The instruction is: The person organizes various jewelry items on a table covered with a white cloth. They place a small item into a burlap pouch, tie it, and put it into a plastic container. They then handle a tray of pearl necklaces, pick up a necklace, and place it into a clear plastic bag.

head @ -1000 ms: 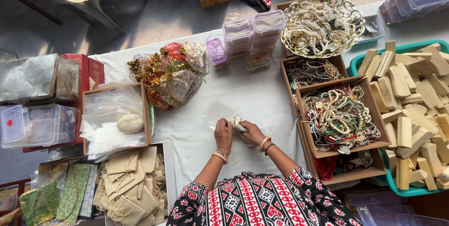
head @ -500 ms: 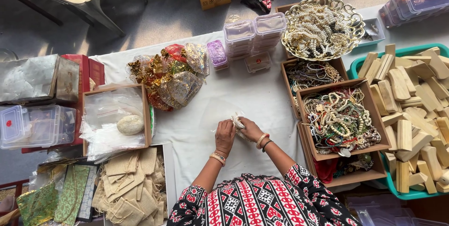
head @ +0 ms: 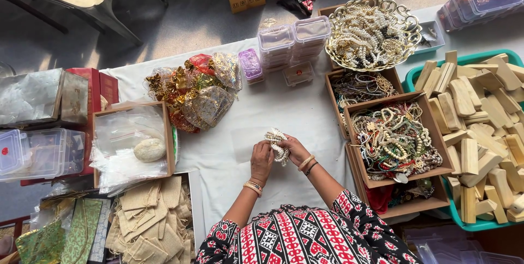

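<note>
A white pearl bead bracelet [head: 277, 142] is held between both hands above the white tablecloth [head: 234, 149]. My left hand [head: 261, 160] grips its lower left side. On the right, my right hand [head: 295, 149] closes around the beads. Both wrists wear bangles. A flat clear plastic pouch [head: 244, 143] lies on the cloth just left of the hands.
Cardboard boxes of mixed bead bracelets [head: 392, 140] stand right of the hands, a gold bowl of pearl strands [head: 372, 32] behind them, a teal tray of wooden blocks [head: 480, 127] far right. Left: box of plastic bags [head: 131, 141], jute pouches [head: 147, 223], organza bags [head: 196, 92], clear containers [head: 292, 43].
The hands have lifted and spread slightly, and the pearl bracelet now shows more fully between them.
</note>
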